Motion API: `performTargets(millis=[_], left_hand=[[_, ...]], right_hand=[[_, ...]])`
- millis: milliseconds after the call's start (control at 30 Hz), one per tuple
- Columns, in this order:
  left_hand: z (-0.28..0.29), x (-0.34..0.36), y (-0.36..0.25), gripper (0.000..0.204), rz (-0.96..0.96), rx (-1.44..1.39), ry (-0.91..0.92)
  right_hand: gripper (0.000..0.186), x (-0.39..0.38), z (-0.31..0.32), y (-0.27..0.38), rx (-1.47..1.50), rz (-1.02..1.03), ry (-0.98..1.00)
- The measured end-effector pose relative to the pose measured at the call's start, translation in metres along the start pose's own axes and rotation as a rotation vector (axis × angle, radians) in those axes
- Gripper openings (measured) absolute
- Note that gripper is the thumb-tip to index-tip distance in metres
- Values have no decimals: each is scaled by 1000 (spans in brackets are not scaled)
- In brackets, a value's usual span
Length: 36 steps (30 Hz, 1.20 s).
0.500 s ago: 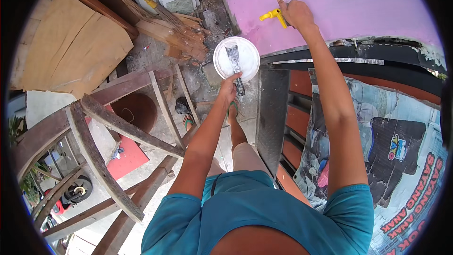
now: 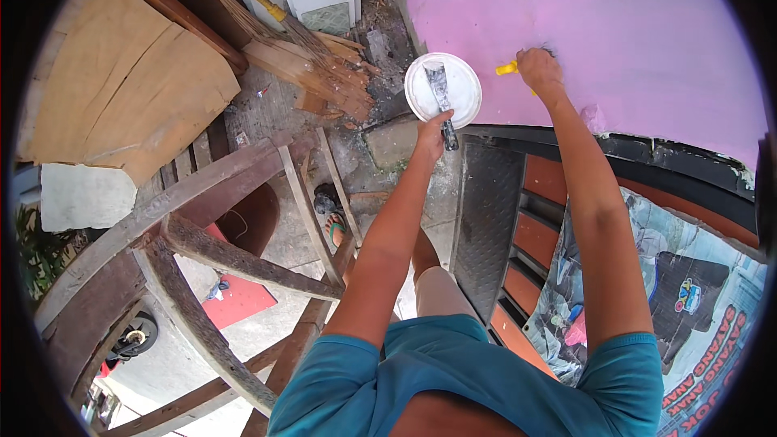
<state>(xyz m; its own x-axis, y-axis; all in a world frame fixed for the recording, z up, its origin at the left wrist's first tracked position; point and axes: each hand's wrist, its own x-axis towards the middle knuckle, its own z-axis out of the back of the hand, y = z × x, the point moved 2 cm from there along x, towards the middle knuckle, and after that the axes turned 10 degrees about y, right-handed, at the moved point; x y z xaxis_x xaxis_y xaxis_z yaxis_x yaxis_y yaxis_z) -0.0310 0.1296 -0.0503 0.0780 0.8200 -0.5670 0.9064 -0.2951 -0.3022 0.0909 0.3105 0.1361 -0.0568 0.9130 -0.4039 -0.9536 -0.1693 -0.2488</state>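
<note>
Wall surface, flat and pink-painted (image 2: 639, 40): shows fairly even colour over most of visible area, plus brighter uneven patch (image 2: 593, 119) near lower edge. In right hand (image 2: 540, 70), curled closed: yellow tool (image 2: 507, 69), mostly hidden, at wall; cannot tell whether touching. In left hand (image 2: 433, 136), gripping near edge: white round plastic container (image 2: 465, 89), with metal-bladed putty knife (image 2: 437, 85) across it, white-smeared, dark handle under thumb. Looks under way, not finished; cannot tell amount left.
</note>
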Motion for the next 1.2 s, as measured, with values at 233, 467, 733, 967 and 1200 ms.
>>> performTargets(millis=[233, 467, 733, 967, 1200], left_hand=[[-31, 6, -1, 46, -65, 3, -4], [-46, 14, 6, 54, -157, -63, 24], [-66, 26, 19, 52, -108, -32, 21], [-36, 31, 5, 49, -84, 61, 136], [8, 22, -23, 52, -8, 196, 195]], right_hand=[[38, -10, 9, 18, 81, -150, 86], [30, 2, 4, 13, 235, -174, 350], [37, 23, -1, -5, 636, -476, 429], [48, -28, -21, -14, 1404, -207, 375], [19, -45, -117, 60, 2567, -421, 319]])
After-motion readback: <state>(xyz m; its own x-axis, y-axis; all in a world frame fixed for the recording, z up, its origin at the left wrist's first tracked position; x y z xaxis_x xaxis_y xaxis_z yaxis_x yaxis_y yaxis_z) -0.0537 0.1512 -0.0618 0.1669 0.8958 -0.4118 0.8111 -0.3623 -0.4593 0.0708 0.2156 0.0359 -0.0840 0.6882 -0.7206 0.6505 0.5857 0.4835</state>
